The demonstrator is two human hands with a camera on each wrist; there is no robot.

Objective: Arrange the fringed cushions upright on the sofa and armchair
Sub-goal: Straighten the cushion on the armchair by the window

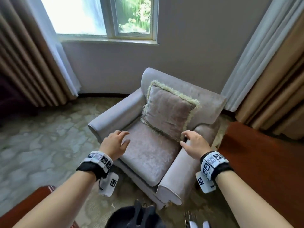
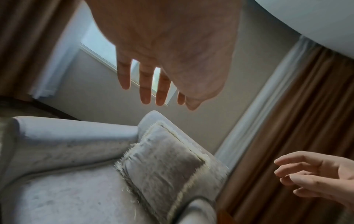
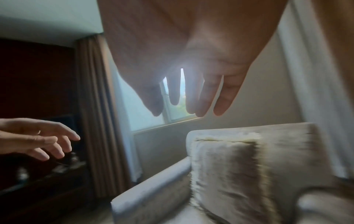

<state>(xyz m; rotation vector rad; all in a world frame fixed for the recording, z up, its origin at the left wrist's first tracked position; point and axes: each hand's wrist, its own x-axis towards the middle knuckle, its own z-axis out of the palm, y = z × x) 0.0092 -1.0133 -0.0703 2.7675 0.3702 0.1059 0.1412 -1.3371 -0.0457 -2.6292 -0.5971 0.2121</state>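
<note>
A pale mauve cushion [image 1: 166, 111] with a cream fringe stands upright against the backrest of the grey velvet armchair [image 1: 148, 152], towards its right arm. The same cushion [image 2: 162, 168] [image 3: 226, 174] shows in both wrist views. My left hand [image 1: 117, 142] hovers over the seat's front left corner with fingers spread and empty. My right hand [image 1: 192, 142] hangs above the right armrest, just in front of the cushion's lower right corner, fingers relaxed, holding nothing. In the wrist views the left hand [image 2: 162, 75] and right hand [image 3: 191, 91] show straight fingers apart from the cushion.
A reddish wooden table [image 1: 263, 162] stands right of the armchair, and another wooden edge [image 1: 24, 206] sits at lower left. Tan curtains [image 1: 21, 63] hang on both sides of a window [image 1: 105, 17]. Patterned carpet [image 1: 41, 137] lies left of the chair. A dark bag [image 1: 136, 216] lies by my feet.
</note>
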